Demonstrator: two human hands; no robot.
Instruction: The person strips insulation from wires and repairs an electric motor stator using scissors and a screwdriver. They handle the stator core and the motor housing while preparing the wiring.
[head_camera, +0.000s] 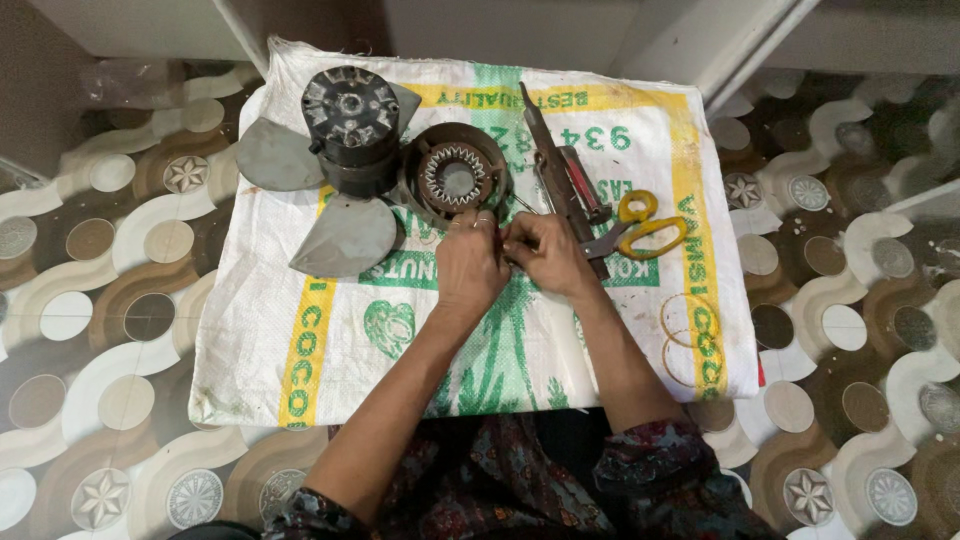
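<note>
My left hand (468, 262) and my right hand (545, 255) meet fingertip to fingertip just below a round motor stator (455, 178) with copper windings. Both pinch something thin between them, perhaps a wire from the stator; it is too small to make out. Left of the stator stands a dark fan motor housing (350, 128) with grey blades (345, 235). All of this rests on a white woven sack (300, 330) with green and yellow print.
Yellow-handled scissors (640, 228) lie right of my right hand, beside a long metal tool (560, 175) with a red part. Thin wire loops (690, 330) lie at the sack's right side. Patterned tile floor (100, 300) surrounds the sack.
</note>
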